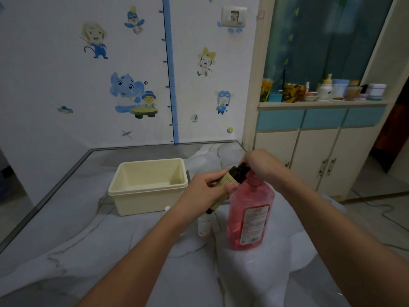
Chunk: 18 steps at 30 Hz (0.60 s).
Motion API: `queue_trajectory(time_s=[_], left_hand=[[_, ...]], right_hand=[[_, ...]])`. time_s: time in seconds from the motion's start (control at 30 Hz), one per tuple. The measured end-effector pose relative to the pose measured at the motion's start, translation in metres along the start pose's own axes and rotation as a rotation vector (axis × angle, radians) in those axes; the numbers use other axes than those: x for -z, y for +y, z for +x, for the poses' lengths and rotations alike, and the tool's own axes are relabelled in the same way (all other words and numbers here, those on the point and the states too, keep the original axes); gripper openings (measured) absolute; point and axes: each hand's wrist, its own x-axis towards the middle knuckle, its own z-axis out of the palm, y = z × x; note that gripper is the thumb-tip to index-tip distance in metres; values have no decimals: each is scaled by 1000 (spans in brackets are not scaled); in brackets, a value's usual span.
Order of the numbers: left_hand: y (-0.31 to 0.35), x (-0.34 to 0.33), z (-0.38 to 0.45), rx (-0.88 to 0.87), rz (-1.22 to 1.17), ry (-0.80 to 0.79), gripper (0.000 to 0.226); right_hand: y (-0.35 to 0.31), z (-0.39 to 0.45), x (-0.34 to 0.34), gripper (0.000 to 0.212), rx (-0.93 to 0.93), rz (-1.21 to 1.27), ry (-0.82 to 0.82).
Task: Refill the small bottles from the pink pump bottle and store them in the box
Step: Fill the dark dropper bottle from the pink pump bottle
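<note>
Dark, light and likely slick, the small bottle (225, 183) sits tilted in our left hand (207, 189), gripped mid-body at 9 o'clock of the heavy pink pump bottle (250, 214), whose pump our right hand (263, 167) covers, fingers curled.

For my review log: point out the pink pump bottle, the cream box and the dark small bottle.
pink pump bottle (250, 209), head view, on its body.
cream box (146, 196), head view, front wall.
dark small bottle (234, 176), head view, upper body.

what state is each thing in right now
small dark bottle: tilted, gripped by left hand, mouth at pump
pink pump bottle: upright, nearly full, right hand on its pump
small white bottle: upright on table
cream box: open, empty
</note>
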Motion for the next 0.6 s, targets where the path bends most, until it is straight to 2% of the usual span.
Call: queue_trajectory(time_s=[0.13,0.4,0.6], left_hand=[[7,3,1,8,-6,-6,40],[-3,1,0,8,3,-10,42],[2,3,2,13,-14,-9,40]], right_hand=[[3,3,12,29,26,-8,-65],[-5,-6,-4,22,-55,80,0],[0,4,7,26,-7,9,-54]])
